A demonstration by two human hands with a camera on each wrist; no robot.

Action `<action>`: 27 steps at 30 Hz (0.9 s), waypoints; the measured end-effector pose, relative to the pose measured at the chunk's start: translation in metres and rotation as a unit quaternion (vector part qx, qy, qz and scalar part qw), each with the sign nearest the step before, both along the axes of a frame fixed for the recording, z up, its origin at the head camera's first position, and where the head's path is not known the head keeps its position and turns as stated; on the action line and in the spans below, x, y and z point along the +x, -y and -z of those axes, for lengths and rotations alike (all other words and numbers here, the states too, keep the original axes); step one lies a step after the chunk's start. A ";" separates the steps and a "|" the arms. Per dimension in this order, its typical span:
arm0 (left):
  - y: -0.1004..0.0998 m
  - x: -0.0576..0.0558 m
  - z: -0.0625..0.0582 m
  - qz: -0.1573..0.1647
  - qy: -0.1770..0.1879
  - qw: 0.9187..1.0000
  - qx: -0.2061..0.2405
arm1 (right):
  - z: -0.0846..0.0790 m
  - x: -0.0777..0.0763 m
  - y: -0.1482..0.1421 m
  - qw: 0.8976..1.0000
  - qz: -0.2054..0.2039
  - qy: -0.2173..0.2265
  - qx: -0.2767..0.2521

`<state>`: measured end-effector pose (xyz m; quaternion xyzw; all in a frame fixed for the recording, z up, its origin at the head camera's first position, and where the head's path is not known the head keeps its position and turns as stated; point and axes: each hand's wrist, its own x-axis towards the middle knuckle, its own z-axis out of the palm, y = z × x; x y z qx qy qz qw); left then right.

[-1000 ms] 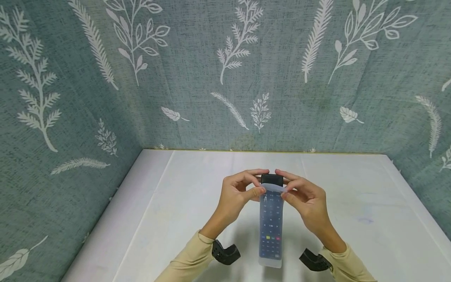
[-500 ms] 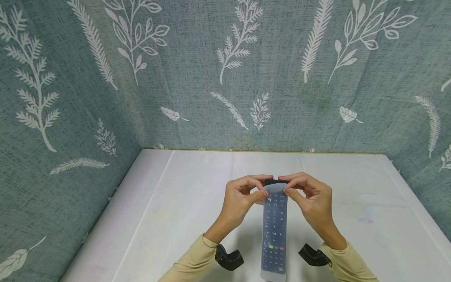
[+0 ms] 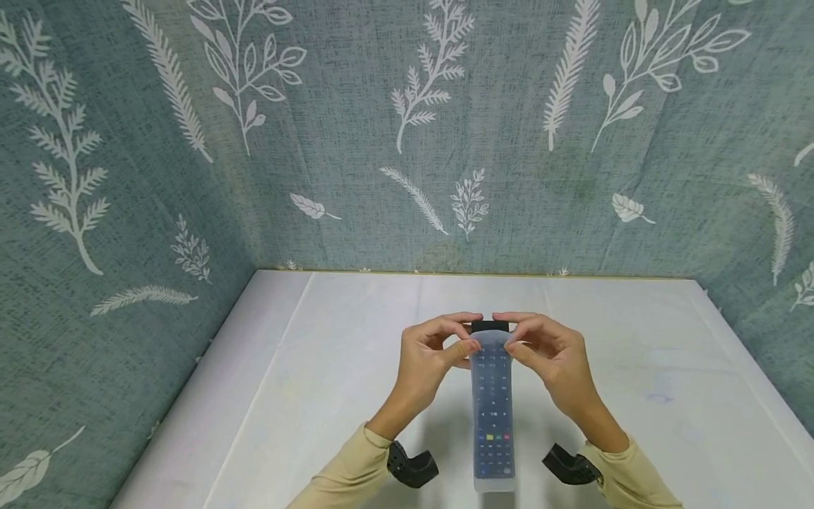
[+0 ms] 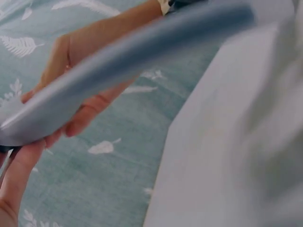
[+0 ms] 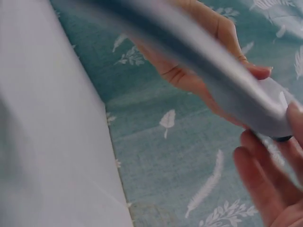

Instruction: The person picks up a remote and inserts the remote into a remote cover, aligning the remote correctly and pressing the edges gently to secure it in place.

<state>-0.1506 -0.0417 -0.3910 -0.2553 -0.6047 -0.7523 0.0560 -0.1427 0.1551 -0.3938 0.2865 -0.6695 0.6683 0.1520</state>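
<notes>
A dark remote control (image 3: 490, 326) with rows of small buttons stands lengthwise before me, sheathed in a translucent silicone cover (image 3: 493, 484). Its black top end sticks out past the cover's mouth. My left hand (image 3: 427, 353) pinches the cover's edge at the upper left between thumb and fingers. On the opposite corner, my right hand (image 3: 552, 353) pinches the edge likewise. Both index fingers reach over the top end. At the bottom, a strip of cover extends beyond the remote. The left wrist view shows the covered remote (image 4: 128, 59) blurred and close up, raised off the table.
A white table (image 3: 331, 367) lies beneath the hands. Green cloth with white leaf prints (image 3: 356, 141) hangs behind it and along the sides. Each wrist wears a black camera mount (image 3: 412, 466) over a beige sleeve.
The remote dipped toward me and then rose slightly. Less of its black top end protrudes from the cover than a second ago. Both hands keep their pinch at the edge.
</notes>
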 end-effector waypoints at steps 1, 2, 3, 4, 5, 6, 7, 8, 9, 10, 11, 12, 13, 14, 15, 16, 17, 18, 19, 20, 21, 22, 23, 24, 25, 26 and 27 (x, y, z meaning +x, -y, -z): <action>0.000 0.000 0.000 -0.004 -0.004 1.000 -0.002 | 0.000 0.001 0.000 1.000 0.010 0.012 0.010; 0.000 0.000 0.000 -0.006 -0.007 1.000 -0.006 | 0.001 0.003 0.000 0.999 0.023 0.023 0.019; 0.000 0.000 -0.001 -0.009 -0.011 1.000 -0.009 | 0.001 0.004 0.000 0.999 0.036 0.030 0.026; 0.000 0.000 -0.001 -0.012 -0.013 1.000 -0.011 | 0.002 0.006 0.001 0.998 0.049 0.035 0.031; 0.000 0.000 -0.001 -0.016 -0.015 1.000 -0.013 | 0.002 0.008 0.002 0.997 0.063 0.037 0.037; -0.001 0.001 -0.001 -0.020 -0.016 1.000 -0.014 | 0.002 0.009 0.004 0.995 0.081 0.035 0.047; -0.001 0.001 -0.001 -0.025 -0.015 0.999 -0.015 | 0.001 0.011 0.006 0.992 0.102 0.031 0.062; -0.001 0.001 -0.001 -0.031 -0.013 0.999 -0.014 | 0.001 0.013 0.008 0.990 0.118 0.024 0.076; -0.002 0.001 -0.002 -0.036 -0.012 0.999 -0.012 | 0.000 0.015 0.010 0.987 0.134 0.016 0.091; -0.002 0.002 -0.002 -0.041 -0.010 0.999 -0.010 | -0.001 0.017 0.012 0.983 0.148 0.009 0.106; -0.002 0.002 -0.002 -0.046 -0.009 0.999 -0.007 | -0.002 0.019 0.015 0.980 0.158 0.003 0.120; -0.003 0.002 -0.002 -0.051 -0.008 0.999 -0.004 | -0.002 0.021 0.017 0.977 0.166 0.000 0.135; -0.003 0.003 -0.002 -0.055 -0.010 0.998 -0.003 | -0.003 0.023 0.019 0.976 0.167 0.002 0.143; -0.004 0.003 -0.002 -0.062 -0.012 0.998 -0.004 | -0.003 0.025 0.022 0.976 0.160 0.008 0.146; -0.005 0.003 -0.002 -0.070 -0.016 0.997 -0.009 | -0.004 0.026 0.023 0.977 0.154 0.017 0.147; -0.006 0.004 -0.002 -0.079 -0.020 0.997 -0.015 | -0.004 0.027 0.025 0.978 0.148 0.027 0.147; -0.007 0.004 -0.002 -0.086 -0.023 0.996 -0.020 | -0.003 0.028 0.026 0.978 0.143 0.037 0.145; -0.008 0.005 -0.002 -0.091 -0.023 0.995 -0.026 | -0.003 0.028 0.026 0.979 0.137 0.045 0.142; -0.009 0.006 -0.002 -0.095 -0.023 0.995 -0.032 | -0.003 0.028 0.026 0.981 0.129 0.053 0.134; -0.010 0.007 -0.001 -0.097 -0.022 0.994 -0.036 | -0.003 0.028 0.026 0.983 0.119 0.061 0.125; -0.011 0.007 -0.001 -0.096 -0.020 0.994 -0.038 | -0.002 0.027 0.025 0.985 0.106 0.071 0.114; -0.012 0.008 -0.001 -0.091 -0.017 0.995 -0.036 | -0.002 0.026 0.024 0.987 0.093 0.081 0.101; -0.012 0.009 -0.001 -0.087 -0.014 0.996 -0.035 | -0.001 0.025 0.022 0.989 0.079 0.091 0.090; -0.012 0.010 -0.001 -0.083 -0.012 0.996 -0.035 | -0.001 0.024 0.021 0.990 0.064 0.100 0.077; -0.012 0.010 -0.001 -0.078 -0.011 0.996 -0.036 | 0.000 0.023 0.020 0.991 0.052 0.108 0.067; -0.012 0.010 -0.001 -0.074 -0.010 0.997 -0.036 | 0.000 0.022 0.018 0.991 0.042 0.115 0.059; -0.012 0.010 -0.001 -0.069 -0.009 0.997 -0.036 | 0.000 0.022 0.017 0.991 0.035 0.120 0.054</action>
